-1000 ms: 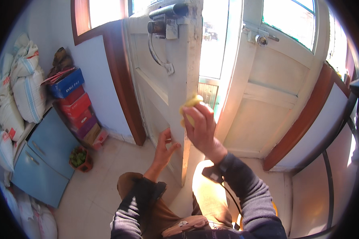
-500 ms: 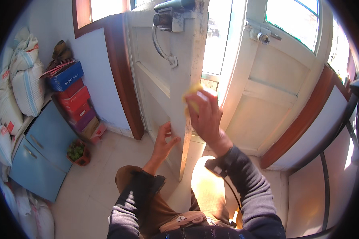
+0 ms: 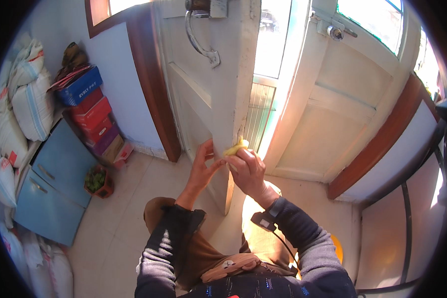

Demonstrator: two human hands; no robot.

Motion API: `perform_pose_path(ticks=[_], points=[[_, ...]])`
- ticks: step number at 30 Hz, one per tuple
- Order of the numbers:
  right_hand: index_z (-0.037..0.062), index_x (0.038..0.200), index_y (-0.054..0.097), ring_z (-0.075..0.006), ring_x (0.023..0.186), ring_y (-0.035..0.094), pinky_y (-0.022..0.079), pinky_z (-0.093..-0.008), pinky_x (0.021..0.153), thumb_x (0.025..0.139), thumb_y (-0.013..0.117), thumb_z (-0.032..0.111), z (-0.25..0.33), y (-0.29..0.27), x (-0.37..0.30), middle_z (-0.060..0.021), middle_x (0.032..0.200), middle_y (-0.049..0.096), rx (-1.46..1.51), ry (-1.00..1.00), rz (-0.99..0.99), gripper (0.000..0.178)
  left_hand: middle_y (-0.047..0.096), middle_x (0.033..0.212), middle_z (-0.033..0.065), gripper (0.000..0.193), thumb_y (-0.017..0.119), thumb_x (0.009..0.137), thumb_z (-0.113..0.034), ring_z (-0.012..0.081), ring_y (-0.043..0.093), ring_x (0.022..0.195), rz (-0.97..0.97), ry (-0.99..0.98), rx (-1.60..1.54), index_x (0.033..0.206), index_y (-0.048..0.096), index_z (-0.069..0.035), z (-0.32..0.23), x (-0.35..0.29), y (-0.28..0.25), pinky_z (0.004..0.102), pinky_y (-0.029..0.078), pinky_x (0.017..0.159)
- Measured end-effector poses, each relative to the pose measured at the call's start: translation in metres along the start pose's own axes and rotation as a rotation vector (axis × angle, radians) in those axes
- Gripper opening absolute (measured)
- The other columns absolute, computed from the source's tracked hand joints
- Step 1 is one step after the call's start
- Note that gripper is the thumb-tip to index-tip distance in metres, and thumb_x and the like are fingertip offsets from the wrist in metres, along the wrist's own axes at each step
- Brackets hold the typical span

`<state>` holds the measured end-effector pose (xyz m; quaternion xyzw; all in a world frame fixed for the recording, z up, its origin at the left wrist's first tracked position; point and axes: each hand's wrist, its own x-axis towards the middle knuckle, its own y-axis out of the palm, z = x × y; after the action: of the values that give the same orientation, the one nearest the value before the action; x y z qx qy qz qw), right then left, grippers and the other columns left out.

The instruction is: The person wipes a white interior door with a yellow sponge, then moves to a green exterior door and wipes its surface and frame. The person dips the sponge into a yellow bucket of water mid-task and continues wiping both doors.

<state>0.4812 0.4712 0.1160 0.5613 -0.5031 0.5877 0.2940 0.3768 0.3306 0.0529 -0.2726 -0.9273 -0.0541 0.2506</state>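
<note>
Crumpled yellow cloth (image 3: 236, 147) against chipped door edge (image 3: 239, 99)

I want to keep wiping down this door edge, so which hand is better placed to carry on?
The right hand, probably. It grips the yellow cloth pressed against the door edge. The left hand is bare, fingers spread flat on the door face beside it, better suited to steadying the door.

Most of the yellow cloth (image 3: 235, 148) was hidden inside the right hand (image 3: 248, 171). Above both hands, the door handle (image 3: 199, 42) was cut off by the top edge
</note>
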Motion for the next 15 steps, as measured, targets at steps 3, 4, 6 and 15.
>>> perform_pose_path(ticks=[3,4,6,15], points=[[0.0157,0.112,0.066,-0.0234,0.092,0.065,0.056,-0.0366,0.073,0.074,0.077,0.007,-0.015,-0.002,0.04,-0.0065,0.109,0.059,-0.234,-0.062,-0.073,0.04,0.05,0.135,0.0068,0.068,0.08,0.088,-0.023,0.022,0.055,0.122,0.0,0.002,0.008,0.144,0.045,-0.008,0.0,0.0,0.0,0.0393,0.044,0.105],[0.0155,0.112,0.067,-0.0238,0.093,0.065,0.055,-0.0363,0.072,0.074,0.076,0.007,-0.021,-0.004,0.062,-0.0059,0.108,0.06,-0.16,0.008,-0.091,0.04,0.05,0.135,0.0068,0.068,0.08,0.088,-0.023,0.0222,0.055,0.123,-0.005,0.002,0.021,0.144,0.045,-0.007,0.001,0.0,0.0,0.0394,0.044,0.105],[0.015,0.111,0.067,-0.0245,0.093,0.064,0.055,-0.036,0.072,0.074,0.076,0.005,-0.035,-0.003,0.1,-0.0053,0.108,0.061,-0.049,0.102,-0.149,0.039,0.05,0.135,0.0069,0.069,0.08,0.088,-0.024,0.0226,0.055,0.123,-0.012,-0.005,0.018,0.145,0.045,-0.007,0.001,-0.001,0.001,0.0393,0.044,0.106],[0.015,0.113,0.066,-0.032,0.096,0.065,0.055,-0.0411,0.074,0.077,0.08,0.006,0.008,0.001,-0.004,-0.0112,0.11,0.062,0.038,0.089,0.001,0.04,0.05,0.136,0.007,0.07,0.081,0.087,-0.027,0.0226,0.055,0.124,-0.014,0.006,0.013,0.144,0.046,-0.008,0.003,0.003,0.001,0.0394,0.044,0.106]])
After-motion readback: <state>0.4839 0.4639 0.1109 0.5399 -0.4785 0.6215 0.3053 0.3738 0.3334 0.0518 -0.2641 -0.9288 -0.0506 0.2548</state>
